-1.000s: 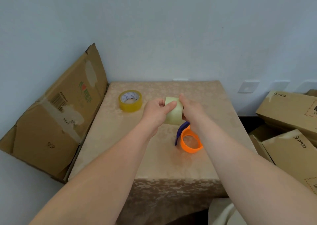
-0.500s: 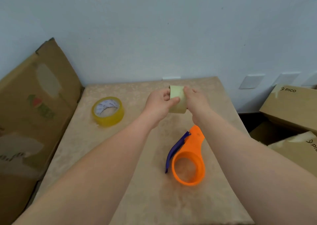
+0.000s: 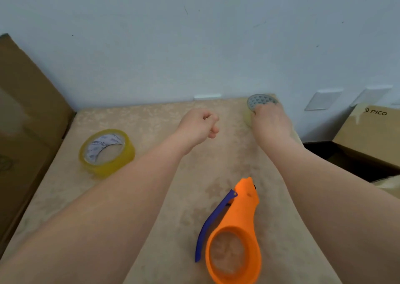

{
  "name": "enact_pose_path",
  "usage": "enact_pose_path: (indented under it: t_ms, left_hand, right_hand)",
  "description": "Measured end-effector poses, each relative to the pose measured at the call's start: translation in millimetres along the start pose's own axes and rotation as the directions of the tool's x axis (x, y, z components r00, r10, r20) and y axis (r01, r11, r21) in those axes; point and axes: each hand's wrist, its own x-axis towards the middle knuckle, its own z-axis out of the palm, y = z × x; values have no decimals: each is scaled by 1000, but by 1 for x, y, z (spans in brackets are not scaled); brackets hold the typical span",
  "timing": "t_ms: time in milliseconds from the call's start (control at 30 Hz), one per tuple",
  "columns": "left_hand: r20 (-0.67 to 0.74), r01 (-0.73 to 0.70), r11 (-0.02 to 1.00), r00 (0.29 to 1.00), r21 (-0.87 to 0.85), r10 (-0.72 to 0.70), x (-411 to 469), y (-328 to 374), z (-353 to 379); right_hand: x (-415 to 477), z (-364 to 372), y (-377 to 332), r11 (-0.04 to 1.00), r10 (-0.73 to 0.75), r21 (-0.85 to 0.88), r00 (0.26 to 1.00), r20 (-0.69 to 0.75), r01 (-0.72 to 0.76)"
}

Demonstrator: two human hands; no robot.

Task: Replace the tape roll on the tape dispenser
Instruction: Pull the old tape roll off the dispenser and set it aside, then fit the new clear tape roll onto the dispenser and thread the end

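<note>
An orange tape dispenser (image 3: 234,229) with a blue lever lies flat on the beige table (image 3: 151,114), its ring empty. A full yellow tape roll (image 3: 107,152) lies flat at the left. My right hand (image 3: 270,123) rests at the far right corner of the table, gripping a pale, nearly used-up roll (image 3: 260,101) whose grey core end faces up. My left hand (image 3: 200,124) hovers over the middle of the table with fingers loosely curled and nothing in it.
Flattened cardboard (image 3: 26,110) leans against the table's left side. Cardboard boxes (image 3: 372,132) marked PICO stand to the right, past a dark gap. A pale wall runs directly behind the table.
Both hands held the pale roll together in the middle. My left hand has let go, and my right hand has carried the roll to the far right corner.
</note>
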Motion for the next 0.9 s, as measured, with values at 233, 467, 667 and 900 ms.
enact_pose_path:
  t_ms: [233,467,667,900]
  left_hand:
    - [23,11,1000,1000,-7,-11,-6,-1,2]
    - [-31,14,998,999,65,-12,-37,-2,-19]
    - [-254,56,942,967,330,31,-66,-23,-62]
    - [-397,349,687,913,638,-95,-104,-90,-113]
  right_hand:
    - [0,21,3,996,-43,-73,996,82,49]
    - [-32,-16,-16,992,-87,92,995,52,82]
    - [-84,-46,-54,896,-215,419,970,117,148]
    - [-129,-55,-80,828,-277,549,934,223,115]
